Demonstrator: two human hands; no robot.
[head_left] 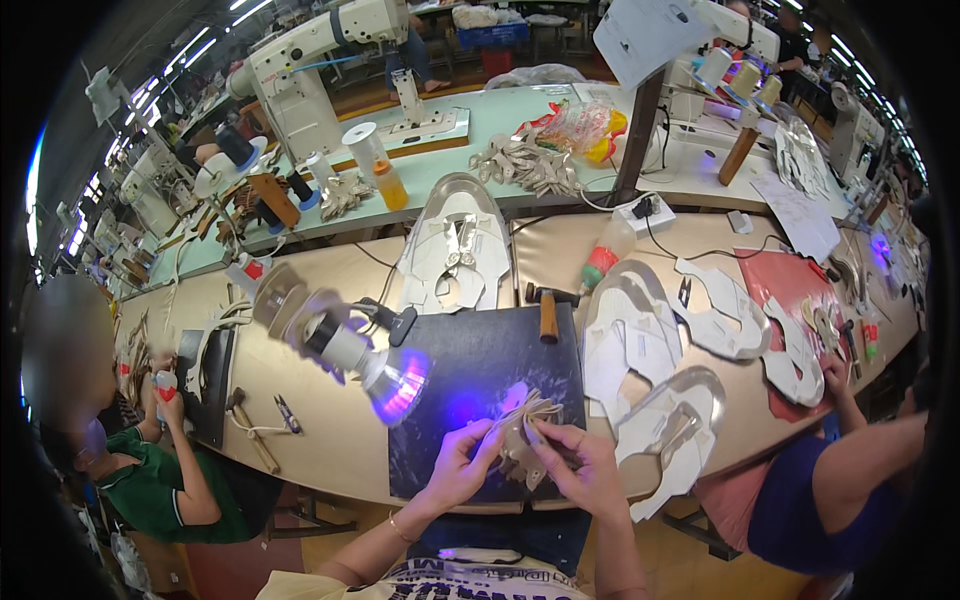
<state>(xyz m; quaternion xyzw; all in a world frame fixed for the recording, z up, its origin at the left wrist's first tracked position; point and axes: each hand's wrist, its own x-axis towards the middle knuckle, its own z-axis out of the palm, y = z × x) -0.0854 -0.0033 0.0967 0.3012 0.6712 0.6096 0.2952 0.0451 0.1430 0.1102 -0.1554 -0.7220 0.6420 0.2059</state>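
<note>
A bundle of small beige shoe-upper pieces [522, 452], fanned out at the top, is held between my two hands over the near edge of a black mat [470, 350]. My left hand [463, 462] is closed on the bundle's left side, fingertips pinching it. On its right side my right hand [585, 470] grips it too, thumb in front. A lamp [395, 385] casts violet light on the mat to the left of the bundle. At the mat's far right edge lies a hammer [548, 315] with a wooden handle.
White and grey shoe-shaped templates [630, 345] overlap on the right. Another template stack [460, 240] lies beyond the mat. A bottle with a green and red lower part [605, 250] stands by the power strip [648, 213]. Co-workers sit on both sides; pliers [288, 414] lie left.
</note>
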